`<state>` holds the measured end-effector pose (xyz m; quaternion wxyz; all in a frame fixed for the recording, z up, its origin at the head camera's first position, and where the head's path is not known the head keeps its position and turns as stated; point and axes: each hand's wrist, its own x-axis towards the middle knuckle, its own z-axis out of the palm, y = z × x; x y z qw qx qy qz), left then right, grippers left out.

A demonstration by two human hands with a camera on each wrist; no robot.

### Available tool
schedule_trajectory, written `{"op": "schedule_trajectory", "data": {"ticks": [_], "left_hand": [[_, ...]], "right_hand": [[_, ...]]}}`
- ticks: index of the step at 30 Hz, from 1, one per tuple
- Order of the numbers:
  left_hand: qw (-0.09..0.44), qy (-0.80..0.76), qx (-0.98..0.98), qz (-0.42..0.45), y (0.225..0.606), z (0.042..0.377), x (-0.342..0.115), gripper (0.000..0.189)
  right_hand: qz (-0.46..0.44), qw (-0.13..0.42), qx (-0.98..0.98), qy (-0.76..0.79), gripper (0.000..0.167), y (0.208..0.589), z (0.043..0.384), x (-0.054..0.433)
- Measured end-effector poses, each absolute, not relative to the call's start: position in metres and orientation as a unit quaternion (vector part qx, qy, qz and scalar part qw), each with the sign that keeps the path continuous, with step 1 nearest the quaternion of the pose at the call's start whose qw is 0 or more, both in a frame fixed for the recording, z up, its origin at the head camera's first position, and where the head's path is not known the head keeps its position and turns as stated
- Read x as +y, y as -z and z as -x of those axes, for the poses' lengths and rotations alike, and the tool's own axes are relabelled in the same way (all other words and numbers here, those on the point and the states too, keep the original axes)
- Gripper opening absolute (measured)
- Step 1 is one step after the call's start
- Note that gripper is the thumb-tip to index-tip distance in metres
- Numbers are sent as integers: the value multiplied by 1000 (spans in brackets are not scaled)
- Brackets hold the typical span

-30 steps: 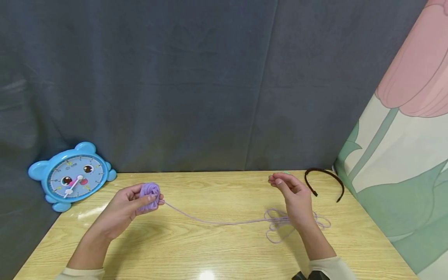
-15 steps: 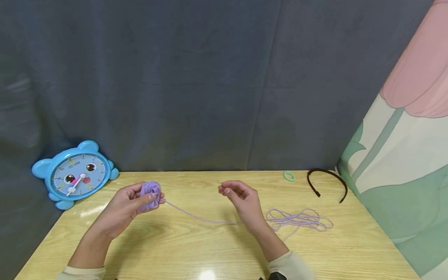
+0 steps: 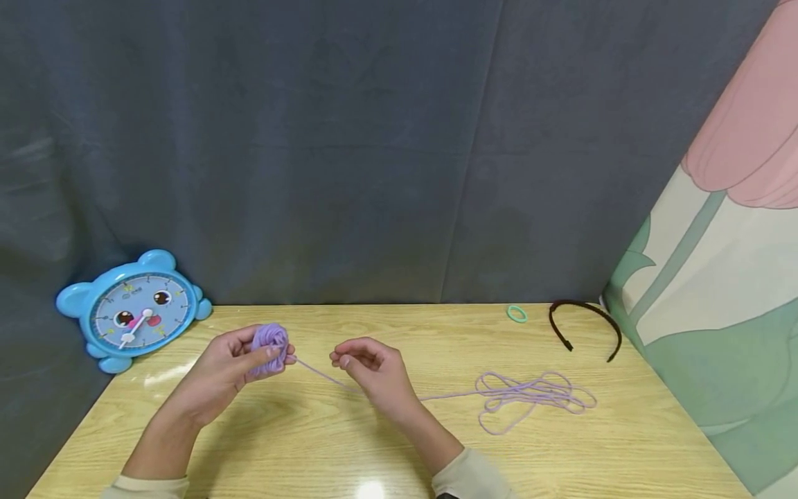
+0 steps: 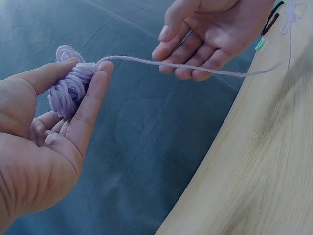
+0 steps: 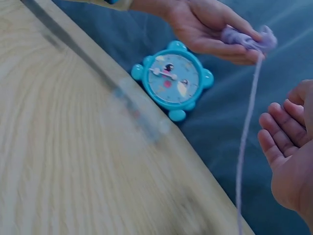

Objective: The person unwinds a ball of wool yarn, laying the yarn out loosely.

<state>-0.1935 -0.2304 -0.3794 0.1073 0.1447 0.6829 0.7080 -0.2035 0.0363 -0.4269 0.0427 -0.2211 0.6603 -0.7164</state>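
My left hand [image 3: 208,381] grips a small wound bundle of lilac yarn [image 3: 267,341] between thumb and fingers, above the left part of the table. From the bundle a single strand [image 3: 319,373] runs right to a loose looped pile of the same yarn [image 3: 533,393] on the tabletop. My right hand [image 3: 377,374] hovers to the right of the bundle, its fingers loosely bent and holding nothing. Seen from the right wrist, the strand [image 5: 248,112] hangs apart from the right hand [image 5: 293,142]. Part of the strand is hidden behind that hand in the head view.
A blue clock with a cartoon face [image 3: 138,315] leans at the table's back left. Toward the back right lie a green ring [image 3: 517,307] and a dark headband [image 3: 582,304]. A grey curtain [image 3: 349,152] hangs behind the wooden table [image 3: 299,443].
My right hand has moved left from above the looped pile to near the bundle, uncovering the pile and the green ring. The left hand keeps its grip in about the same place.
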Motion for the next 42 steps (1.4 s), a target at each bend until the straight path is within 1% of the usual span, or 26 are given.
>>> {"op": "schedule_trajectory", "data": {"ticks": [2,8,15,23,29,34,39,42], "left_hand": [[107,-707,683,-149,380,193,-230,20],[106,-700,692,-144,381,193,-228,23],[112,-695,697,-139,379,192,-228,27],[112,-702,689,-139,378,192,-228,21],[112,-702,690,-137,377,192,-228,21],[112,-698,694,-138,376,192,-228,25],[109,-701,690,-143,377,192,-228,17],[109,-703,688,-146,379,192,-229,16]], "right_hand": [[224,56,664,711,23,427,201,31],[229,88,668,702,24,429,195,21],[239,88,678,690,19,431,193,21],[244,91,690,675,18,426,191,29],[251,69,700,665,16,425,194,40],[230,54,704,670,16,421,196,50],[197,49,704,681,18,418,197,60],[182,36,702,687,19,416,198,66]]}}
